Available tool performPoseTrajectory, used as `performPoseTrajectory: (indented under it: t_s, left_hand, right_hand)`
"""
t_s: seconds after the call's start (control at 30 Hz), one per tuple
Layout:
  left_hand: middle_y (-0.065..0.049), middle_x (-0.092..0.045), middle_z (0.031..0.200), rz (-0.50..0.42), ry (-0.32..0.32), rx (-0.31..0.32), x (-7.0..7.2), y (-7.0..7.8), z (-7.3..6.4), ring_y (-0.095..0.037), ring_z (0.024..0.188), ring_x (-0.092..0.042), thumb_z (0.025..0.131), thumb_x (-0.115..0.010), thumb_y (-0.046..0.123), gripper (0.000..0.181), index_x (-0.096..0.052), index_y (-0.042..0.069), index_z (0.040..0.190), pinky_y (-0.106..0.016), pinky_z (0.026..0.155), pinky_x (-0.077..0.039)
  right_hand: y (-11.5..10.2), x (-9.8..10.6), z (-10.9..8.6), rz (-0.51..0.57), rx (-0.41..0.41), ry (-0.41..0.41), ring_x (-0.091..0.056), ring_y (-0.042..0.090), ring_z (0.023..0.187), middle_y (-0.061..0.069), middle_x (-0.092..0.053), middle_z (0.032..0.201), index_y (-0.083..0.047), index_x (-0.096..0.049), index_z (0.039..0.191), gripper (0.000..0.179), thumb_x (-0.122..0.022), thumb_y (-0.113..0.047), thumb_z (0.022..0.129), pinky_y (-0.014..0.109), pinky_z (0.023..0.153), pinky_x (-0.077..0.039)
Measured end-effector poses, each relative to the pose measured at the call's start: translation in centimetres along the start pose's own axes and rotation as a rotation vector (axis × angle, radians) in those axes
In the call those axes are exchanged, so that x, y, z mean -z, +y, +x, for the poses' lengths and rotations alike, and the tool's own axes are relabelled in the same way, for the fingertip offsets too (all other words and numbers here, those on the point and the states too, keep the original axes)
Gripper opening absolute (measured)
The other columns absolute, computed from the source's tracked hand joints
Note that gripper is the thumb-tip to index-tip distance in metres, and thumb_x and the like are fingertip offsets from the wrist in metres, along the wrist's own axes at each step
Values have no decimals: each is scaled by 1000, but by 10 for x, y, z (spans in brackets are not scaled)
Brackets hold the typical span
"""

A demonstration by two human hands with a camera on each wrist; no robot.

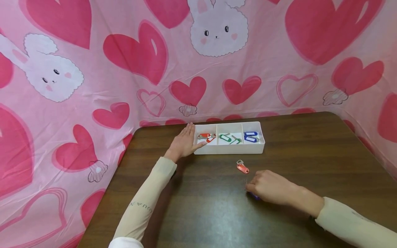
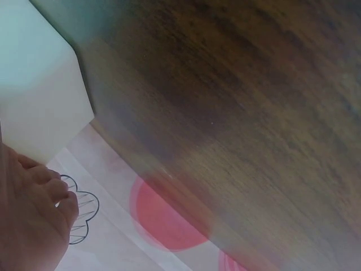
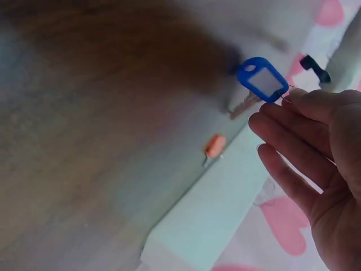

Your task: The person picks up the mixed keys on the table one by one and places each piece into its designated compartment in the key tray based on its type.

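Note:
My left hand (image 1: 183, 142) lies against the left end of a white three-compartment tray (image 1: 238, 149), fingers stretched along its side and thumb over the front rim. Nearer the front right, my right hand (image 1: 273, 187) pinches a blue key tag (image 3: 264, 81) by its ring between thumb and fingertip. A metal key (image 3: 244, 105) hangs beside that tag, just over the table. An orange-red key tag (image 1: 243, 168) with its key lies on the wood between the tray and the right hand. Red tags (image 1: 211, 139) fill the left compartment, green tags (image 1: 225, 138) the middle, blue tags (image 1: 250, 139) the right.
The dark wooden table (image 1: 198, 213) carries everything. Behind it and along both sides hangs a pink cloth (image 1: 214, 69) with hearts and rabbits. The tray stands close to the table's back edge.

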State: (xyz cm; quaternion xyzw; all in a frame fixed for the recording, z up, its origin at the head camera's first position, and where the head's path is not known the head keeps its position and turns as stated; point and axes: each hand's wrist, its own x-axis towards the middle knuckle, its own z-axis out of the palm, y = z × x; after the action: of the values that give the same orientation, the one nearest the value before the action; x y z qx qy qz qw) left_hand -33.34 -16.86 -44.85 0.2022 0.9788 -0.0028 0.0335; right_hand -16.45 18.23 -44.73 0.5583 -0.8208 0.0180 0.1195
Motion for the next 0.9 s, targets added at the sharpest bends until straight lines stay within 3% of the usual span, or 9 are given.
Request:
performPoseTrajectory:
  t_s: [0.3, 0.57, 0.73, 0.9]
  left_hand:
    - [-16, -14, 178, -9, -1, 6, -1, 0, 0, -30, 167, -10, 98, -36, 80, 108, -10, 2, 168, -42, 136, -18]
    - [-16, -13, 178, -14, -8, 12, -2, 0, -1, -30, 167, -10, 98, -36, 80, 108, -7, 3, 169, -43, 136, -17]
    - [-15, -12, 178, -17, -12, 14, -2, 0, -1, -29, 167, -9, 98, -36, 80, 108, -7, 4, 169, -43, 136, -17]
    - [-16, -13, 178, -8, -1, 6, -1, -1, 0, -30, 167, -10, 98, -35, 80, 109, -9, 2, 168, -42, 136, -17]
  right_hand:
    - [5, 12, -4, 155, -85, 127, -65, 2, 70, -9, -79, 84, -15, -79, 99, 22, -89, -9, 81, 19, 66, -57]
    - [4, 29, -5, 444, -277, 163, -69, -2, 75, -2, -83, 95, -11, -83, 108, 22, -83, -5, 87, 18, 68, -62]
    - [4, 35, -5, 525, -363, 204, -63, -5, 69, 1, -84, 96, -11, -84, 107, 22, -84, -5, 86, 14, 57, -54]
    - [6, 36, -4, 551, -401, 310, -41, -11, 58, 0, -83, 91, -11, -85, 101, 21, -86, -2, 83, 10, 45, -36]
